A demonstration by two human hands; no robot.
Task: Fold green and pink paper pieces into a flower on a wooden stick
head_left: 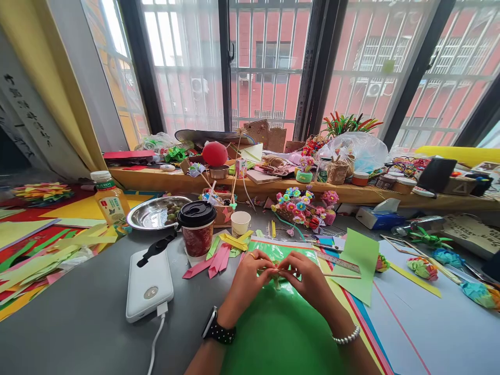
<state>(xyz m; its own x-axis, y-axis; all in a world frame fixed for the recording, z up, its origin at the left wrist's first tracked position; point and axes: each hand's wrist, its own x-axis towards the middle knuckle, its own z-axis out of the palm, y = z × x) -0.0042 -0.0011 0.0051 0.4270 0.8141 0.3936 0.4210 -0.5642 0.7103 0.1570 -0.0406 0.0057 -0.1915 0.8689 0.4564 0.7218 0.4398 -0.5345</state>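
Note:
My left hand and my right hand meet fingertip to fingertip, both closed in a pinch. Between them is a small folded paper piece; its pale green end hangs below the fingers, and the rest is mostly hidden. Beneath the hands lies a glossy green sheet. Folded pink paper strips and yellow strips rest left of my left hand. A ruler and a thin wooden stick lie just right of my right hand.
A lidded coffee cup, white paper cup, metal bowl and drink bottle stand to the left. Nearer is a white power bank with a cable. Light green paper and paper flowers lie at right.

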